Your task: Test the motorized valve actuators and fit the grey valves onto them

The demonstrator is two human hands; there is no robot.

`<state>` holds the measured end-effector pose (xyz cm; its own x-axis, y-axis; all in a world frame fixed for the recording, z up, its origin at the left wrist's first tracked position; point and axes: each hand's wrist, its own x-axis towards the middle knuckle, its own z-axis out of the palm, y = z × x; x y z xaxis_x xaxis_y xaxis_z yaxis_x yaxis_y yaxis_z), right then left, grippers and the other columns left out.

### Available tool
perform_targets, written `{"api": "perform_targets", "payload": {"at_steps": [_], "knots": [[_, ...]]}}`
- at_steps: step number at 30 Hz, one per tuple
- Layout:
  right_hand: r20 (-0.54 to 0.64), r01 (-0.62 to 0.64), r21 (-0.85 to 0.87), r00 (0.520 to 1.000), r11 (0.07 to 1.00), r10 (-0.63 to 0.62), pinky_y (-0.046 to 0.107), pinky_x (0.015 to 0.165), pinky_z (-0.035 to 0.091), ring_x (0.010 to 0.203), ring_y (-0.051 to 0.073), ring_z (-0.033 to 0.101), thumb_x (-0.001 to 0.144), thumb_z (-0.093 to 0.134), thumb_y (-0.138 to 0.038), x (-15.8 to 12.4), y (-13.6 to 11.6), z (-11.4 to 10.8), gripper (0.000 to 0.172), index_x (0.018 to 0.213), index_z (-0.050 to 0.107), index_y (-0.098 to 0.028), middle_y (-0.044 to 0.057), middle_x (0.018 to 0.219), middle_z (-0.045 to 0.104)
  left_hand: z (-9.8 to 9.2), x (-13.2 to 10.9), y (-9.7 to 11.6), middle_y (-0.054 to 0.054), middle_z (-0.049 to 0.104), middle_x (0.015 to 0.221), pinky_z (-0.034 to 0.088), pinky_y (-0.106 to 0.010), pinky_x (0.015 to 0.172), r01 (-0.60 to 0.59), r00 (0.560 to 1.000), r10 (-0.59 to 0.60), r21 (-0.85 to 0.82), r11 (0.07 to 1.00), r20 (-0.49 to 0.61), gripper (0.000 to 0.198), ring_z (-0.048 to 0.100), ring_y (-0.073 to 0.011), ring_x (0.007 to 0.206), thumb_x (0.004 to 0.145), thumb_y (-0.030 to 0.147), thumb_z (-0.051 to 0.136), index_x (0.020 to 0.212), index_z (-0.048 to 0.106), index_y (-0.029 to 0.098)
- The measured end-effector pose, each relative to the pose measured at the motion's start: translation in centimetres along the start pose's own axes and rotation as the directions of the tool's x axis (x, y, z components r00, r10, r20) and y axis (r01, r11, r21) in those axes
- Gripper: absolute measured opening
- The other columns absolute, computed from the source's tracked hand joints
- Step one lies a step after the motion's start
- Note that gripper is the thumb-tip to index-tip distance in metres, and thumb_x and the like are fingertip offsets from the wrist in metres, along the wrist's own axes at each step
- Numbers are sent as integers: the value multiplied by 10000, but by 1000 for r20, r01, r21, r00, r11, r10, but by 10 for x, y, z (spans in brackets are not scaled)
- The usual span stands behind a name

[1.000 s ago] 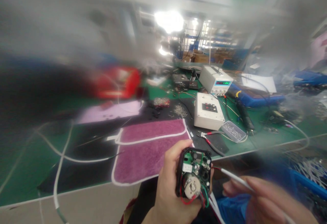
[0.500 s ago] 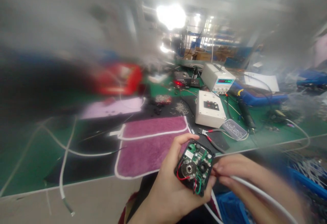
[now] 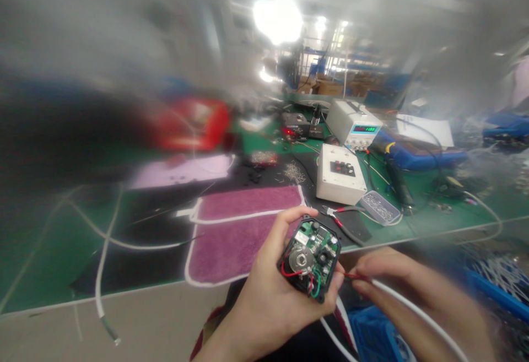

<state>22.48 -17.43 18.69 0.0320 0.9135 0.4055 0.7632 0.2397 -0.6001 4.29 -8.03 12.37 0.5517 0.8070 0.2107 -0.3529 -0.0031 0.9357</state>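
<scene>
My left hand is closed around a small black housing with a green circuit board, a round metal part and red, green and black wires showing inside. It is held just in front of the bench edge. My right hand pinches a white cable with thin red wire ends right beside the housing's lower right corner. The cable runs off toward the lower right.
A purple towel lies on a black mat on the green bench. Behind are a white box, red-handled pliers, a small parts tray, a power supply with a green display, loose white cables and a blue bin.
My left hand turned the housing and lifted it a little toward the bench. My right hand brought the white cable's wire ends up to the housing.
</scene>
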Motion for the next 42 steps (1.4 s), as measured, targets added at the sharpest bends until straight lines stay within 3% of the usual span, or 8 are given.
{"api": "perform_targets", "payload": {"at_steps": [7, 13, 22, 28, 31, 36, 39, 42], "knots": [[-5, 3, -17, 1000, 1000, -3, 50, 819, 555, 856, 84, 736, 986, 749, -196, -2, 2, 1, 101, 1049, 733, -273, -68, 1022, 739, -1, 2, 0, 5, 729, 977, 616, -163, 811, 50, 997, -44, -120, 992, 56, 726, 758, -130, 872, 858, 114, 782, 1413, 352, 296], [62, -14, -23, 998, 1000, 16, 28, 777, 517, 828, 43, 700, 994, 677, -160, -3, 3, 6, 134, 1076, 660, -265, -87, 985, 700, 0, 3, -1, -34, 716, 1057, 607, -180, 785, 20, 999, -22, -38, 999, -49, 666, 727, -116, 829, 873, 187, 802, 1379, 375, 261], [75, 96, 39, 992, 995, -99, 125, 854, 558, 960, 101, 702, 1011, 642, -87, -1, 7, 7, 227, 1160, 668, -255, -16, 1086, 691, -1, 8, -9, -24, 690, 940, 549, -190, 795, 167, 984, -138, -298, 940, 114, 680, 670, -97, 827, 927, 165, 760, 1440, 317, 223], [161, 175, 63, 970, 983, -183, 251, 905, 569, 1076, 166, 671, 1019, 633, -10, -5, 27, 6, 288, 1225, 657, -210, 60, 1179, 661, 0, 14, -18, -34, 659, 961, 542, -242, 778, 262, 964, -218, -401, 878, 152, 679, 637, -110, 814, 902, 233, 817, 1419, 378, 209], [108, 188, 47, 975, 981, -192, 217, 872, 569, 1021, 147, 685, 1027, 647, -38, -1, 32, 7, 230, 1176, 684, -210, 42, 1132, 682, 1, 20, -23, -33, 667, 989, 563, -261, 739, 273, 962, -243, -414, 868, 125, 698, 646, -127, 798, 848, 218, 858, 1392, 420, 219], [-119, -4, -111, 993, 994, -9, 125, 839, 574, 891, 121, 724, 1022, 696, -196, 17, 37, -1, 89, 1026, 763, -255, -22, 1050, 742, 0, 38, -25, -22, 707, 970, 554, -233, 772, 229, 961, -259, -239, 944, -101, 657, 672, -124, 818, 854, 265, 848, 1372, 448, 215], [-260, -178, -110, 955, 978, 144, 145, 719, 586, 778, 153, 736, 1008, 731, -309, 33, 54, -9, 99, 986, 794, -236, 3, 925, 752, 1, 52, -31, -15, 727, 1063, 573, -264, 881, 184, 972, -188, -37, 982, -141, 682, 715, -153, 951, 841, 295, 850, 1383, 439, 258], [-392, -297, -31, 882, 954, 262, 133, 619, 538, 710, 143, 716, 988, 778, -413, 57, 89, -16, 197, 992, 791, -217, 11, 823, 734, 8, 69, -40, -7, 697, 1201, 584, -312, 901, 46, 995, -21, 257, 965, -97, 694, 702, -185, 1040, 798, 311, 845, 1376, 461, 299]]}}
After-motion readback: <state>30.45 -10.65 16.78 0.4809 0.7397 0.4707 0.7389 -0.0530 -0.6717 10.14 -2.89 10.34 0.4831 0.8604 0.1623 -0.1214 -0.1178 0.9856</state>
